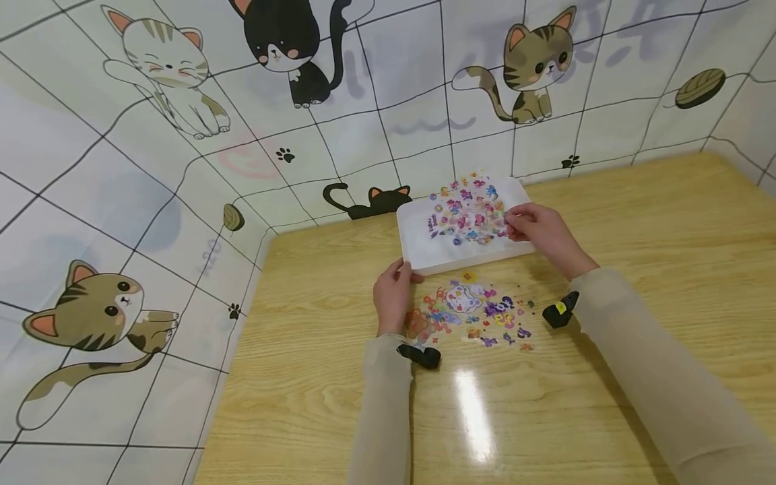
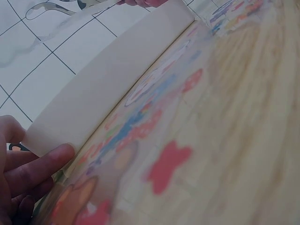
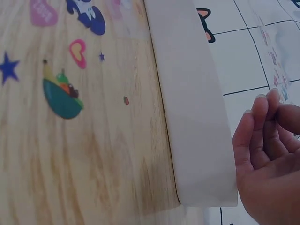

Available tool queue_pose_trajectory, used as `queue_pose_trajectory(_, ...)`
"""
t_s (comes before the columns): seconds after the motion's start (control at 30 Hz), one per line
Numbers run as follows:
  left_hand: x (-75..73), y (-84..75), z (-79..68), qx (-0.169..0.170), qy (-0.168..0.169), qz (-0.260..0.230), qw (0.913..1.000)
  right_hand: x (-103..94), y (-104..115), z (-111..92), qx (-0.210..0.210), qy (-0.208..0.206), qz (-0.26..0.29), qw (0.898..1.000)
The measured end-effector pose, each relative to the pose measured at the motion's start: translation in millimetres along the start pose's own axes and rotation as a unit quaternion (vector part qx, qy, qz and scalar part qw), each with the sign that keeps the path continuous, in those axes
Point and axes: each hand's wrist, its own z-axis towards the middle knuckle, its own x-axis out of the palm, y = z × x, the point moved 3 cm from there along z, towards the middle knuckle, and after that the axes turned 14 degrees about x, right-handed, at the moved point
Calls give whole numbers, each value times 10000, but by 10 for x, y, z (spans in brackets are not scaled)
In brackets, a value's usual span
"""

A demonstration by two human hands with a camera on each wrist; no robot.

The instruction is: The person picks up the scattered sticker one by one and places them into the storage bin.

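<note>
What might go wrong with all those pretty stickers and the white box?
The right hand pinches the clear sticker sheet by one edge, so the sheet might bend or slip from the fingertips.

The left hand holds a front corner of the white box. A bump there could push the box onto the cartoon stickers lying right in front of it on the wooden table, perhaps wrinkling them.

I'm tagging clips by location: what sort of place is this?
Possibly a playful craft corner: white grid-lined wall with painted-looking cartoon cats, yellowish wood-grain table, small multicoloured stickers.
</note>
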Motion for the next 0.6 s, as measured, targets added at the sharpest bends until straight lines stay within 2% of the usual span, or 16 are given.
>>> queue_pose_trajectory(0.47, 21, -17, 23, -113, -29, 42, 9999, -65, 81, 125, 85, -27, -175, 9998)
queue_pose_trajectory(0.6, 18, -9, 2, -213, -27, 106, 9997, -80, 60, 170, 243, -52, -207, 9995)
